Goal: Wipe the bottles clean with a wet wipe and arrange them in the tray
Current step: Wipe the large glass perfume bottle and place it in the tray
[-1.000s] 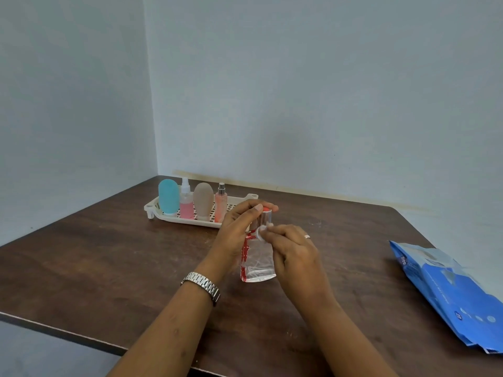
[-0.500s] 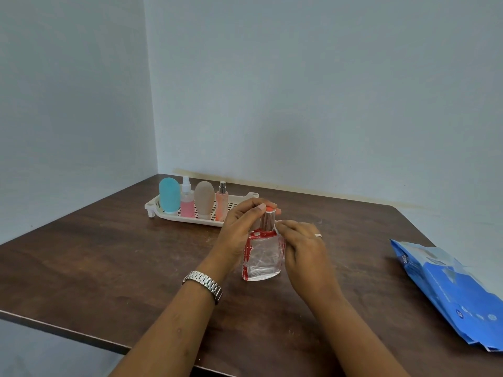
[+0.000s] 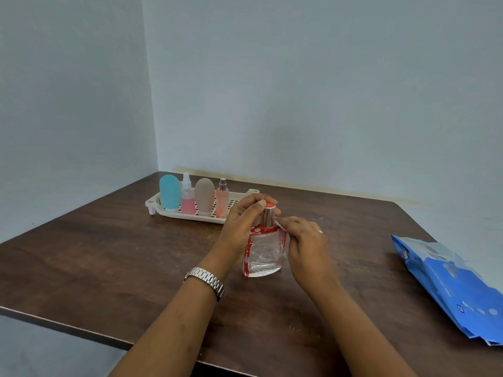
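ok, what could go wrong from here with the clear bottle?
1. The left hand grips the bottle only by its cap. If the cap is loose, or the body gets slick from the wipe in the right hand, it might slip and tip onto the table.
2. The tray seems to have free room only at its right end, beside the spray bottle. Setting this wider bottle there could knock that one over.

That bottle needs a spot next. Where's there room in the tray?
The tray is bare at its right end, past the peach spray bottle. Its left end is crowded with four bottles. The table is also bare between the right hand and the blue wipe pack.
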A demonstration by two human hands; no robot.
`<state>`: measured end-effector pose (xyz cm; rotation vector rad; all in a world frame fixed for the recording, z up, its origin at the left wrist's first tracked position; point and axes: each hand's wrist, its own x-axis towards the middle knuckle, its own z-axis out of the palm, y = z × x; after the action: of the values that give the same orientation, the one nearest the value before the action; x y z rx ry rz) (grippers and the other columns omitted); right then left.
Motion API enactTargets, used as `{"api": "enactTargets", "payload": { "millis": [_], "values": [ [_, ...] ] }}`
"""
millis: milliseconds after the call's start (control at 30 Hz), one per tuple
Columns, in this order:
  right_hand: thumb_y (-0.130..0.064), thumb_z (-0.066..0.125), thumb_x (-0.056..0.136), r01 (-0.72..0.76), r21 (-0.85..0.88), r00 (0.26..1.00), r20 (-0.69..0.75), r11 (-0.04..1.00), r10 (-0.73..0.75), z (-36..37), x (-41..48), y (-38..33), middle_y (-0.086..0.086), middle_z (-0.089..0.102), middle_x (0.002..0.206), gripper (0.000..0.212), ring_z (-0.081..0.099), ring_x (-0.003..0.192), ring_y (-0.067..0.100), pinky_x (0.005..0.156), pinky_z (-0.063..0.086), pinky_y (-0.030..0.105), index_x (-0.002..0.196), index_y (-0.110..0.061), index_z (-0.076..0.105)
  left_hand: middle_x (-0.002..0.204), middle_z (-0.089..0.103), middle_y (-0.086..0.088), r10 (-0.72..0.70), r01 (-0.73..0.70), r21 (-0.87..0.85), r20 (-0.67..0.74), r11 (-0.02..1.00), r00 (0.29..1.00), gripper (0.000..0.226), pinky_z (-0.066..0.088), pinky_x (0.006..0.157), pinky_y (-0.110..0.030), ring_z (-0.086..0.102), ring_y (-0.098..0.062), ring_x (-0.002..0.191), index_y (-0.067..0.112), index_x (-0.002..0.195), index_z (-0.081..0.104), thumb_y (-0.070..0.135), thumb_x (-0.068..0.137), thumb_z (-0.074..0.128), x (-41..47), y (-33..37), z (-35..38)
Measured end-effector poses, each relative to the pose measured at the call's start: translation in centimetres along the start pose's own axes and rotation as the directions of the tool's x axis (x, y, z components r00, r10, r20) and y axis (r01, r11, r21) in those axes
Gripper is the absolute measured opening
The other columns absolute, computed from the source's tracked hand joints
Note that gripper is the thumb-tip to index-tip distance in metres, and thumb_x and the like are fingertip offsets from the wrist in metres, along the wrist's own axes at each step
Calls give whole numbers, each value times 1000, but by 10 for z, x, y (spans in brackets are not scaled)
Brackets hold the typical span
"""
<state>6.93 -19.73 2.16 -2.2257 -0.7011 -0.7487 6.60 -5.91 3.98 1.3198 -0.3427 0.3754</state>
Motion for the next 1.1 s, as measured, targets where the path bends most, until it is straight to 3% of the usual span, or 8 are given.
{"api": "enactTargets", "payload": {
  "millis": [233, 367, 467, 567, 667, 767, 933, 1100],
  "values": [
    [-1, 45, 93, -143, 38, 990, -5, 989, 143, -2, 1, 14, 1, 66, 107, 32, 55, 102, 18, 87, 44, 25, 112, -15, 67, 81, 64, -7, 40, -40, 84, 7, 996, 999, 23, 50, 64, -19, 63, -7, 71, 7, 95, 61, 10, 100, 39, -2, 0, 2],
    [-10, 45, 94, -53, 92, 999, 8, 994, 53, -4, -1, -2, -3, 62, 114, 33, 50, 106, 11, 88, 37, 12, 122, -17, 61, 84, 61, -9, 73, -69, 145, -20, 987, 997, 23, 50, 67, -14, 62, -8, 73, 5, 96, 59, 9, 101, 38, 0, -1, 3],
    [-11, 44, 95, -70, 118, 997, 49, 991, 65, -1, -2, -5, 1, 64, 113, 35, 54, 103, 13, 91, 45, 22, 126, -17, 57, 88, 61, -8, 74, -62, 163, -71, 985, 995, 25, 52, 71, -19, 60, -14, 78, 13, 93, 61, 12, 102, 37, 2, -3, 1],
    [-8, 42, 96, -98, 143, 992, 94, 985, 85, -2, -3, -5, 4, 65, 106, 33, 53, 84, 2, 75, 42, 4, 123, -14, 59, 80, 65, 3, 89, -66, 176, -129, 982, 988, 25, 53, 65, -22, 62, -5, 70, 17, 95, 59, 18, 103, 35, 3, -6, -2],
    [-4, 44, 94, -112, 127, 980, 180, 986, 88, -1, -4, -5, 7, 65, 110, 32, 52, 86, 4, 70, 36, -4, 120, -9, 61, 72, 66, 18, 73, -43, 149, -203, 988, 977, 24, 52, 60, -18, 61, 3, 64, 12, 99, 57, 22, 103, 35, 4, -7, -6],
    [-2, 44, 92, -112, 105, 964, 251, 988, 83, 0, -4, -5, 3, 64, 117, 35, 58, 100, 7, 74, 32, -7, 123, -9, 59, 92, 69, 0, -27, 35, 21, -313, 999, 949, 25, 56, 73, -33, 64, -18, 85, 16, 96, 61, 32, 100, 42, 8, -9, -13],
    [-8, 46, 88, -38, -7, 950, 309, 999, 38, 3, -7, 1, 2, 71, 101, 35, 63, 90, 16, 83, 50, 26, 114, -17, 67, 92, 61, -8, -205, 125, -201, -449, 972, 870, 29, 55, 74, -38, 61, -20, 83, 17, 101, 65, 38, 99, 44, 11, -10, -20],
    [-8, 54, 88, -55, -8, 950, 306, 998, 55, 5, -9, 5, 1, 72, 95, 27, 63, 87, 14, 82, 50, 29, 106, -19, 71, 89, 60, -6, -295, 158, -306, -479, 939, 827, 35, 54, 70, -37, 61, -17, 76, 11, 119, 59, 35, 100, 43, 10, -8, -22]
  ]
}}
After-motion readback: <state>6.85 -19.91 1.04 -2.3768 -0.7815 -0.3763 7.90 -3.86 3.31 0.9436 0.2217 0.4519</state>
